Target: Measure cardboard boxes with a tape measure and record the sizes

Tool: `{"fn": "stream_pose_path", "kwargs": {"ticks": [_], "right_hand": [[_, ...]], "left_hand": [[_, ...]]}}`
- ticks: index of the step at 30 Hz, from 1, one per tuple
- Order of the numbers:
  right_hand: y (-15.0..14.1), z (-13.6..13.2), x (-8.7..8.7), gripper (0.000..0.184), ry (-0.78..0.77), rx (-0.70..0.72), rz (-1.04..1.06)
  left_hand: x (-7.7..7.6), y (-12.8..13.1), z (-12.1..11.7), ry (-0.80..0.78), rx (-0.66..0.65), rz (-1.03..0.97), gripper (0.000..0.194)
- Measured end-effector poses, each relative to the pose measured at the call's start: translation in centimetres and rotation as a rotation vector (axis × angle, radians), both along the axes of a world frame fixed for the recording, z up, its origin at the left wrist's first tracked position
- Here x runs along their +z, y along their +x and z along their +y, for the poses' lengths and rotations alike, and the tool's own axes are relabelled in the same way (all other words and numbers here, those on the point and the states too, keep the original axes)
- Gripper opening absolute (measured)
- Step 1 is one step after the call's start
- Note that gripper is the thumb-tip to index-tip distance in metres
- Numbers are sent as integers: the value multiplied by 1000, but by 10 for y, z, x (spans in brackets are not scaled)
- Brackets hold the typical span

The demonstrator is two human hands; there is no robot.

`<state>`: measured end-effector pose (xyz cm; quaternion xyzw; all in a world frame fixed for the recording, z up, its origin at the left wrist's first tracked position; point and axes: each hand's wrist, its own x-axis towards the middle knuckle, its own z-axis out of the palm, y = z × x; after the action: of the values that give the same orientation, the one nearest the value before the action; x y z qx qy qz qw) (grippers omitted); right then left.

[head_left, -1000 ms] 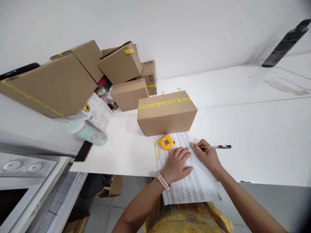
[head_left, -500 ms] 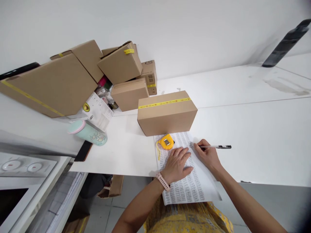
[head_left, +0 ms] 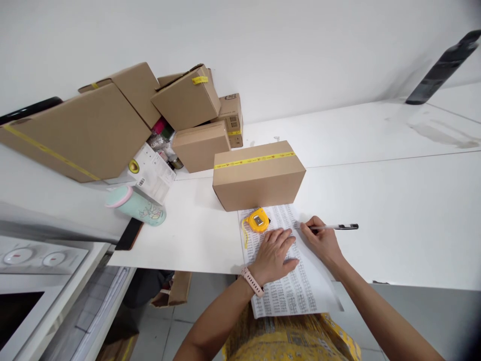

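Observation:
My left hand (head_left: pixel 273 254) lies flat, fingers stretched out, on a printed sheet of small text (head_left: pixel 296 293) at the table's near edge. My right hand (head_left: pixel 321 240) pinches a pen (head_left: pixel 334 227), with its tip resting on the sheet's upper right part. A yellow tape measure (head_left: pixel 257 220) sits on the sheet just above my left fingers. Right behind it stands a closed cardboard box with a yellow tape strip (head_left: pixel 257 173).
A pile of cardboard boxes (head_left: pixel 112 118) leans against the wall at the back left, with a white carton (head_left: pixel 154 173) and a mint tumbler (head_left: pixel 136 205) lying in front. A dark phone (head_left: pixel 129 233) lies at the table's left edge (head_left: pixel 124 260). A black object (head_left: pixel 443 67) leans at the far right.

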<state>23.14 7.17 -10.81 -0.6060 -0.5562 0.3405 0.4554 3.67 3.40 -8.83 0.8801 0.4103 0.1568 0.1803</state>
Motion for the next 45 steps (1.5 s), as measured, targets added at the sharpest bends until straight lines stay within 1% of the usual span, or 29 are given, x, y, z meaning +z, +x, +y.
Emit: {"fn": "stream_pose_path", "kwargs": {"ticks": [4,7,9,10,12,14,16,17,19,21,23,25,26,28,29,30,32,33,34,35,37,39,41,43,45], "right_hand": [[-2,-1,1,41,16,2,-4],[-2,-3,2,37,25,-81,20],[2,-3,2,29,64,-114,-10],[5,-2,1,25,102,-94,-71],[14,2,1,20,204,15,-283],[24,7,0,27,291,138,-531],[30,14,-2,37,330,212,-722],[32,16,-3,40,339,228,-791],[34,20,-5,41,358,231,-883],[33,21,-7,42,371,222,-925],[31,19,-7,45,371,203,-912],[27,15,-2,44,361,164,-838],[23,12,2,42,349,143,-768],[13,6,17,34,278,121,-541],[7,4,28,32,210,136,-382],[1,1,39,34,123,169,-204],[-10,-2,64,44,-91,278,147],[-15,-3,76,48,-189,328,280],[-19,-5,87,51,-266,367,379],[-21,-5,96,52,-315,395,445],[-24,-7,108,50,-350,425,503],[-27,-8,114,46,-355,459,515],[-30,-6,118,43,-383,473,533],[-30,-1,122,42,-418,459,591],[-25,8,128,45,-426,415,661]], "left_hand": [[0,-1,1,-3,2,-16,55],[-1,0,1,2,-1,-24,55],[-2,1,0,31,2,-52,51],[-1,0,-1,58,13,-76,47],[0,-3,-3,136,78,-142,35],[4,-9,-3,232,216,-203,26],[9,-18,1,295,405,-219,25],[12,-23,5,304,501,-210,27],[17,-32,14,269,643,-178,42],[19,-38,25,171,687,-160,61],[19,-39,34,33,658,-164,70],[18,-39,40,-64,626,-182,71],[20,-38,40,-79,622,-186,70],[26,-36,37,-124,595,-269,70],[32,-36,34,-203,543,-371,71],[40,-37,31,-324,458,-508,72],[57,-38,25,-625,237,-800,71],[66,-40,23,-749,144,-906,68],[74,-42,21,-825,88,-964,65],[80,-44,21,-859,71,-992,61],[90,-48,22,-838,109,-1006,54],[95,-51,25,-787,156,-1005,50],[98,-54,29,-763,169,-1010,50],[101,-56,33,-755,174,-1026,50],[107,-62,38,-731,205,-1045,49]]}}
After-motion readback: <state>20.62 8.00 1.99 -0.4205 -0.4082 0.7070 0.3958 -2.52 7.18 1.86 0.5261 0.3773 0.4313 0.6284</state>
